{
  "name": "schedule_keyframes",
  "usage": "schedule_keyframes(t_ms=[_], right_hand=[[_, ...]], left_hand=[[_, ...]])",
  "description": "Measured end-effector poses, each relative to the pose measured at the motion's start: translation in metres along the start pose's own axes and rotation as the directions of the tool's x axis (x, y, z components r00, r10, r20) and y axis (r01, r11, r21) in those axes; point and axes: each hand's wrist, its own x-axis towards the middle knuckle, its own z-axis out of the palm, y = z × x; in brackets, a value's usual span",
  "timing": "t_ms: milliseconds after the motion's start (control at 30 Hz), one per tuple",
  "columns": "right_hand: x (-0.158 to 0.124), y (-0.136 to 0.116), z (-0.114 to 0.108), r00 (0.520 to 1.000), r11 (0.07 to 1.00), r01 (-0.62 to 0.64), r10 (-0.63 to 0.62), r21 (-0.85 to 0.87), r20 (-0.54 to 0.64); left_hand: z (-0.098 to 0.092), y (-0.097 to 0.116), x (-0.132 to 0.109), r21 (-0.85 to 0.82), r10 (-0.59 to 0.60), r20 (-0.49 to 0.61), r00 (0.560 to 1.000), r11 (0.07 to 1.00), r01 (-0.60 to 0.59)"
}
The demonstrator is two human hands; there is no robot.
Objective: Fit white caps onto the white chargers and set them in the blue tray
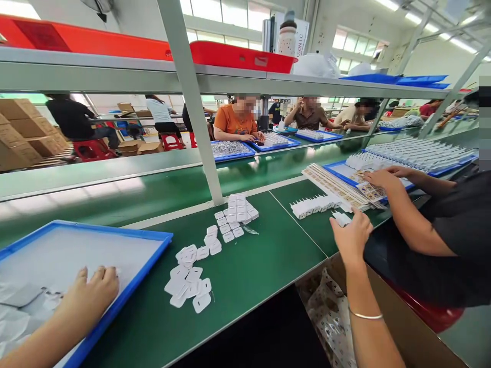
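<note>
My left hand [94, 291] is over the blue-rimmed white tray [143, 234] at the lower left, fingers bent down; whether anything is under them is hidden. Crumpled white wrapping [17, 312] lies in the tray beside my wrist. At the right, my right hand [352, 232] has its thumb and fingers around a small white piece [341, 219], just in front of a row of white parts [314, 205]. Loose white square cards [187, 278] lie scattered on the green table [261, 260], and a stacked block of white squares [238, 208] stands behind them.
A co-worker's hands [379, 179] are close by on the right, over sheets [337, 186] and a blue tray [341, 167] of white parts. A shelf post [195, 112] rises behind the cards. Below the table edge, an open cardboard box [399, 327] holds plastic bags.
</note>
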Motion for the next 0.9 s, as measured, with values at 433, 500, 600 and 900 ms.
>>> schedule_keyframes(t_ms=[433, 500, 600, 900], right_hand=[[-0.031, -0.027, 0.016, 0.889, 0.942, 0.331, -0.292, -0.053, 0.352], [-0.039, -0.049, 0.027, 0.873, 0.92, 0.386, -0.342, -0.063, 0.348], [-0.035, -0.069, 0.041, 0.875, 0.906, 0.408, -0.351, -0.117, 0.332], [-0.029, -0.074, 0.047, 0.858, 0.903, 0.401, -0.312, -0.154, 0.409]], left_hand=[[-0.089, 0.05, 0.045, -0.409, -0.043, -0.377, 0.925, 0.904, -0.124], [-0.093, 0.058, 0.046, -0.361, 0.023, -0.421, 0.907, 0.913, -0.19], [-0.1, 0.067, 0.04, -0.342, 0.058, -0.483, 0.874, 0.906, -0.249], [-0.151, 0.091, 0.03, -0.45, -0.081, -0.46, 0.884, 0.88, -0.154]])
